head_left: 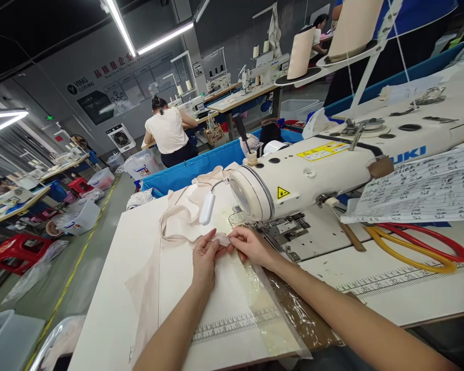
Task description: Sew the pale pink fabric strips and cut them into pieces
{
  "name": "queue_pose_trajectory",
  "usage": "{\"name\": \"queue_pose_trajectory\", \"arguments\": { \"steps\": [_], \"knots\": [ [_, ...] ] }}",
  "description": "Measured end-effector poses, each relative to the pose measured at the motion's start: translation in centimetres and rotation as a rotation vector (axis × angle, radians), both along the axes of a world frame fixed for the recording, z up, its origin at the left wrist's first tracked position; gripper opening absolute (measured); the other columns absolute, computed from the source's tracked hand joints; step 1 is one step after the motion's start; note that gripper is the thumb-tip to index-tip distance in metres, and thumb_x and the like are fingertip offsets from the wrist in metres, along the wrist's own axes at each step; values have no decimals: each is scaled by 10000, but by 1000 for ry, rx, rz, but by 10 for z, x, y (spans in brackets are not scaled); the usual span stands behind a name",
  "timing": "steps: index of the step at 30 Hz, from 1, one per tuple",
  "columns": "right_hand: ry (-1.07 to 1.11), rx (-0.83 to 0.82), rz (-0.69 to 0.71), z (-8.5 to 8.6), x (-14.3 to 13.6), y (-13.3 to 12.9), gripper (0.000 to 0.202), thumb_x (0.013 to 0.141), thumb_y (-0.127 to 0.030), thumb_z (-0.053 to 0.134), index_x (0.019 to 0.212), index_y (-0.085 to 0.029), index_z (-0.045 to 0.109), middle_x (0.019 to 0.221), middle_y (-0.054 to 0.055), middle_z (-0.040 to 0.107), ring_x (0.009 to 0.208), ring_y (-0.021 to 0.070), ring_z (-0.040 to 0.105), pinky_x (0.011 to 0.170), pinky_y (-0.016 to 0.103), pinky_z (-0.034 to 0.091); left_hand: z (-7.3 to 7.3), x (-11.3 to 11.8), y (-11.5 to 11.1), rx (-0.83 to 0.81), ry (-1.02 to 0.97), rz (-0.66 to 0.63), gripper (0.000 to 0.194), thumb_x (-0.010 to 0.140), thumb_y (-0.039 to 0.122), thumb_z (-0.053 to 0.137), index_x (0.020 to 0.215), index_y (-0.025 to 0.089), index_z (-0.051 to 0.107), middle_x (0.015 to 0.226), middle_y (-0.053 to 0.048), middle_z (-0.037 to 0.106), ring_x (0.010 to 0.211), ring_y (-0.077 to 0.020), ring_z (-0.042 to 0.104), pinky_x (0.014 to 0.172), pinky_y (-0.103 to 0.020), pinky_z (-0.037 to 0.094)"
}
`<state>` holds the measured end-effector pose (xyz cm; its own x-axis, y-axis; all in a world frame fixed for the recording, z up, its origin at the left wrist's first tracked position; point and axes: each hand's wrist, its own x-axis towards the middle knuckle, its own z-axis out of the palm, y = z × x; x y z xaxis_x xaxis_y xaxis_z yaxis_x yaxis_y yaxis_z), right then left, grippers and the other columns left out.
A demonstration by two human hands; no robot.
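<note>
A: What lies nearest?

B: Two bare forearms reach in from the bottom of the view, over a white desk [112, 288] with printed ruler markings [232, 326]. A clear plastic sheet [284, 337] lies between them.

A: Where do they lead?

B: To a small piece of pale pink cloth [222, 239], held just above the desk, near the left end of a white sewing machine [305, 165].

A: How would it handle?

B: Light, soft and limp, I'd judge; not fragile, but apt to crumple or creep out of line. Its edge seems the best hold, pinched at two close points so the short span between them lies flat.

A: And the pose?

B: The left hand [204, 260] and the right hand [251, 246] almost meet. Each is nearly closed, thumb to fingertips, with the cloth nipped between. The left points away from the wearer; the right comes across from the right, back uppermost. Some fingertips are hidden.

A: What is past them?

B: A looser pink strip [181, 221] curls on the desk; I can't tell if it joins the held piece. A white fitting [206, 208] on a bendy neck hangs close by. Beyond are a blue cloth trough [185, 178] and a seated co-worker [168, 131], back turned.
</note>
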<state>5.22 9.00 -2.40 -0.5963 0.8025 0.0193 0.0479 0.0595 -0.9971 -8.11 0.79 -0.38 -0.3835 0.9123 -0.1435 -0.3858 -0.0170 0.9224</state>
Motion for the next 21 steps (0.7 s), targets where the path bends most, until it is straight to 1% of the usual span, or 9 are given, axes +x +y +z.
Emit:
{"name": "queue_pose_trajectory", "arguments": {
  "steps": [4, 6, 9, 11, 12, 14, 16, 18, 21],
  "knots": [
    [-37, 37, -18, 1, 2, -3, 226, 806, -412, 532, 881, -199, 535, 702, 5, 693, 391, 98, 518, 380, 219, 409, 1, 0, 0, 0, -31, 5, 695, 609, 422, 866, 1184, 110, 632, 748, -29, 702, 764, -214, 727, 912, -406, 555],
    [-65, 82, -16, 2, 3, -4, 218, 832, -407, 522, 882, -197, 554, 732, 15, 707, 406, 107, 537, 389, 228, 421, 1, 1, 0, 9, -32, 15, 656, 607, 407, 871, 1152, 117, 651, 761, -28, 701, 772, -206, 721, 905, -400, 559],
    [-130, 179, -9, 5, 6, -5, 215, 875, -394, 473, 862, -200, 564, 733, 14, 711, 400, 119, 542, 389, 244, 426, 1, 1, -1, 20, -14, 21, 622, 617, 396, 869, 1137, 121, 670, 716, -12, 681, 769, -202, 714, 883, -389, 565],
    [-190, 280, -34, 10, 9, -8, 194, 884, -334, 433, 854, -202, 572, 703, 12, 698, 434, 139, 566, 416, 255, 428, 0, 1, -1, 19, -15, 21, 624, 615, 397, 871, 1139, 121, 675, 700, -11, 675, 774, -204, 712, 886, -388, 561],
    [-220, 346, -57, 13, 10, -9, 188, 883, -300, 422, 859, -201, 580, 707, 18, 694, 490, 156, 595, 454, 262, 436, 0, 0, -1, 18, -21, 21, 626, 612, 396, 873, 1140, 122, 676, 722, -21, 685, 785, -204, 711, 894, -389, 557],
    [-277, 496, -115, 19, 13, -14, 202, 887, -254, 412, 913, -195, 602, 777, 46, 694, 645, 191, 639, 549, 280, 443, 0, 0, -1, 11, -29, 30, 627, 608, 394, 875, 1138, 123, 679, 790, -44, 706, 796, -195, 706, 894, -380, 554],
    [-328, 643, -156, 23, 15, -19, 228, 905, -242, 406, 984, -189, 614, 897, 76, 688, 734, 201, 629, 592, 286, 415, 0, 0, 0, 2, -25, 40, 625, 608, 396, 874, 1136, 122, 682, 804, -49, 705, 769, -176, 693, 861, -357, 560],
    [-377, 765, -170, 25, 16, -21, 240, 932, -248, 398, 981, -187, 625, 935, 84, 665, 699, 180, 591, 563, 279, 362, 0, 0, 0, -2, -18, 49, 625, 602, 404, 875, 1126, 118, 688, 743, -27, 682, 718, -154, 673, 813, -329, 564],
    [-433, 897, -173, 26, 16, -22, 272, 958, -239, 388, 844, -186, 629, 835, 64, 626, 656, 159, 546, 532, 279, 295, 1, 0, 0, -1, -18, 51, 621, 585, 409, 881, 1101, 118, 696, 647, 19, 623, 674, -135, 650, 767, -300, 565]
  ]
}}
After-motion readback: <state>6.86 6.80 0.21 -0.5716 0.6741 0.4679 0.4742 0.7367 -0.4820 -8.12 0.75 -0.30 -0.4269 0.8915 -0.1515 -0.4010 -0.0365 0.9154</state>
